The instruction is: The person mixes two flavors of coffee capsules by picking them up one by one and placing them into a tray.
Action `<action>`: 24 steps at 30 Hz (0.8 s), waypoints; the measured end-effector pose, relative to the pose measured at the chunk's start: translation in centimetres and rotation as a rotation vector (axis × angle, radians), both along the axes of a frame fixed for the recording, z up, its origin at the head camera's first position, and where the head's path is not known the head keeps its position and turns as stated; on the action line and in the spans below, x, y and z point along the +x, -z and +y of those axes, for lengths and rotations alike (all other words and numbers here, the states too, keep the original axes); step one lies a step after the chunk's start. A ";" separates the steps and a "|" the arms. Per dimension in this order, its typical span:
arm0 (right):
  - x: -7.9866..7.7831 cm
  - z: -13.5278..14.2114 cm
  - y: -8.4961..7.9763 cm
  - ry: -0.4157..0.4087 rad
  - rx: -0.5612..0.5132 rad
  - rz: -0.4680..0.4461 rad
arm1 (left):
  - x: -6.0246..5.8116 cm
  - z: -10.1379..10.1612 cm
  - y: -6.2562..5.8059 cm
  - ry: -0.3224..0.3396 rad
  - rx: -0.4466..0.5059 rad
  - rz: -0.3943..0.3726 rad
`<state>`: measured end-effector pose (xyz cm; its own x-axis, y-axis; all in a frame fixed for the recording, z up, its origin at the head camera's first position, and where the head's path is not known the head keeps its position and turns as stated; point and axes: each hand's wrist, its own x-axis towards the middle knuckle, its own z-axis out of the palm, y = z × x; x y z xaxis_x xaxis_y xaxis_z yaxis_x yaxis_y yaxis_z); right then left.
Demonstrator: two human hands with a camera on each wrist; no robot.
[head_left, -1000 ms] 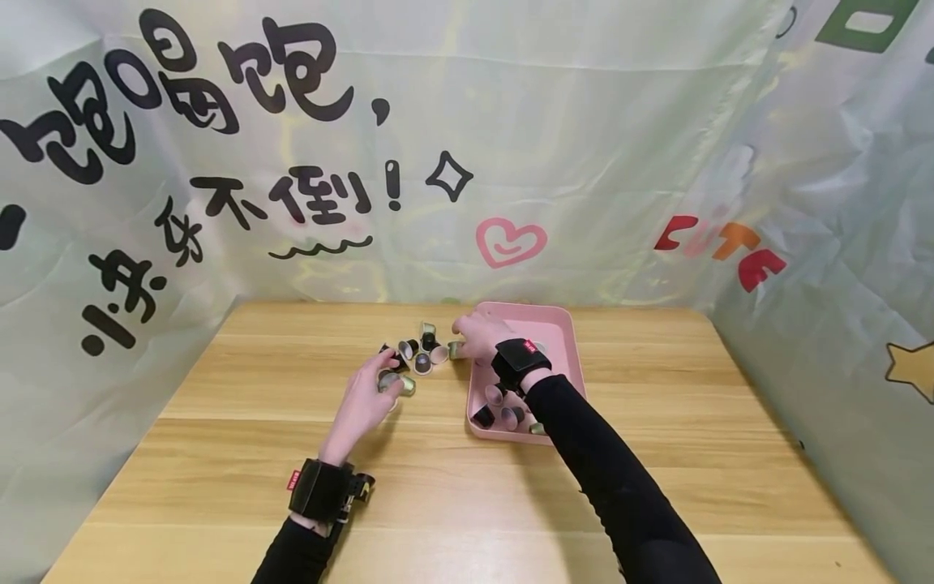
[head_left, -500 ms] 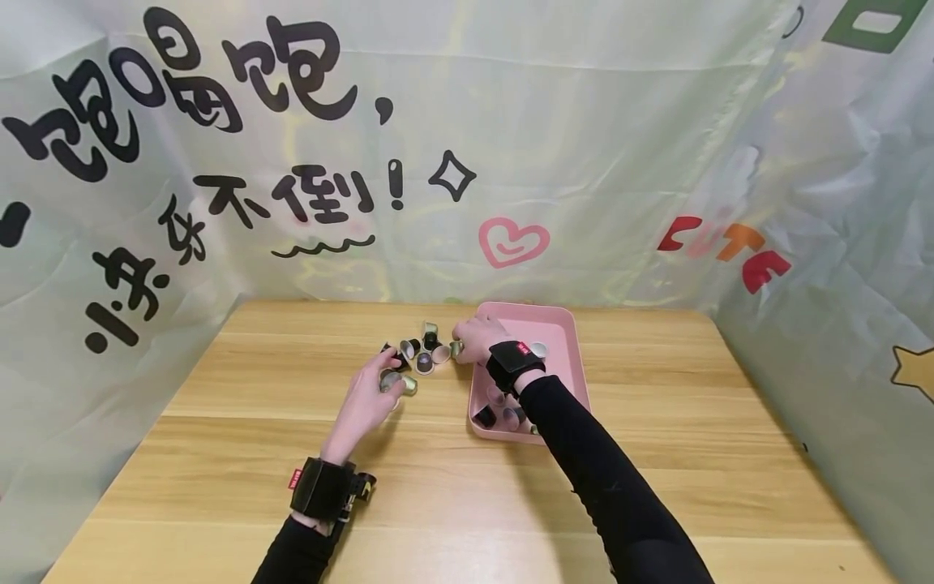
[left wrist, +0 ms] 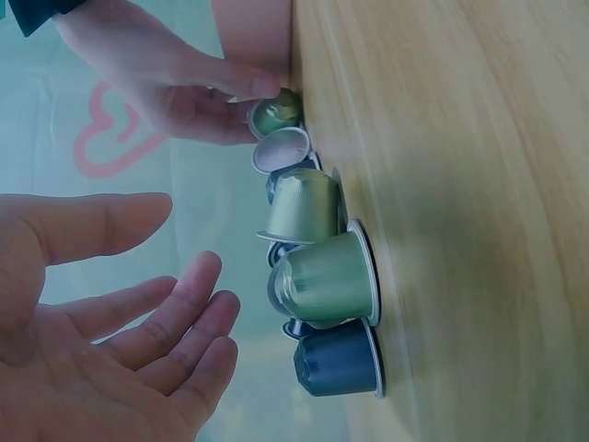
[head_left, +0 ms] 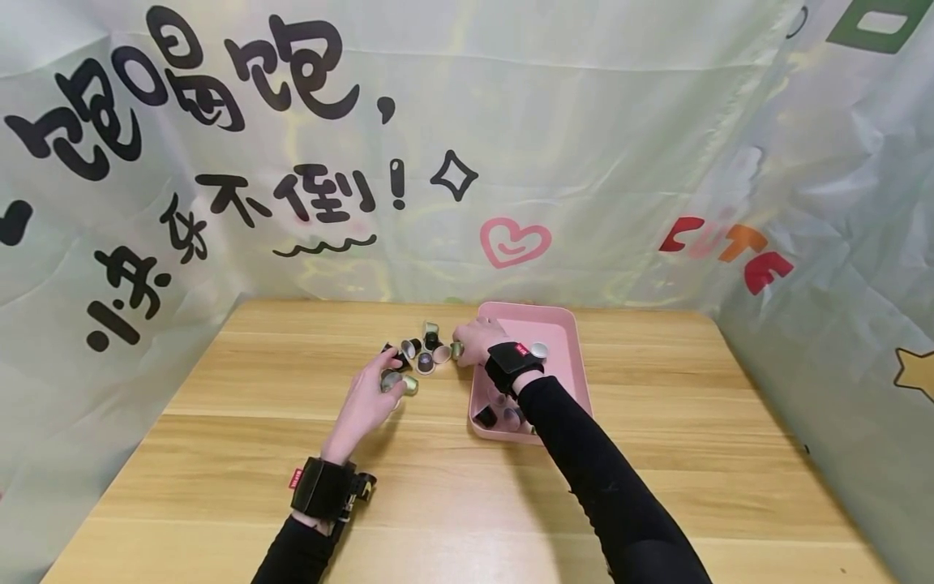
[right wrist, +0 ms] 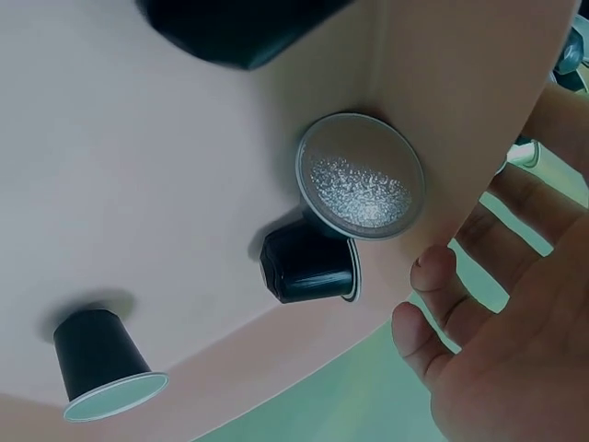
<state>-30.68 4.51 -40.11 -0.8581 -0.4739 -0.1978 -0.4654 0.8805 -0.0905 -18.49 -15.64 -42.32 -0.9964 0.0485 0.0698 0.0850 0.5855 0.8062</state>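
At the tray's left edge in the head view, my right hand [head_left: 479,337] pinches a green coffee capsule [head_left: 457,349] between thumb and fingers. The left wrist view shows that same capsule [left wrist: 276,113] low by the table, at the end of the row. My left hand [head_left: 365,401] hovers over the near side of the capsule group with its fingers spread and relaxed. In its wrist view the palm faces a green capsule [left wrist: 327,279] and a dark capsule [left wrist: 339,359], with a gap between. A pale-lidded capsule [head_left: 441,354] lies beside the right fingertips.
The pink tray [head_left: 550,320] stands right of the loose capsules, partly under my right wrist. Inside it lie several capsules, among them a black one [head_left: 485,417] and one with a silvery lid [head_left: 538,349]. A printed curtain [head_left: 598,162] hangs behind the wooden table [head_left: 657,454].
My right wrist has shifted slightly left, uncovering the silvery-lidded capsule in the tray. The right fingers stay at the green capsule. The left hand holds its place.
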 end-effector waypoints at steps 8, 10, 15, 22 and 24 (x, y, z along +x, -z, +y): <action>0.1 -0.3 0.2 0.003 0.038 0.035 | 0.0 0.0 0.0 0.003 -0.001 -0.011; 0.1 -0.3 0.2 0.005 0.047 0.044 | -0.1 0.0 0.1 0.003 -0.003 -0.013; 0.2 -0.3 0.4 0.006 0.064 0.066 | -0.1 0.1 0.2 0.006 -0.014 0.001; 0.0 -0.1 0.7 0.008 0.063 0.068 | 0.0 0.1 0.3 0.015 -0.008 0.010; 0.0 0.0 0.8 0.004 0.065 0.077 | -0.1 0.2 0.3 0.018 -0.004 0.010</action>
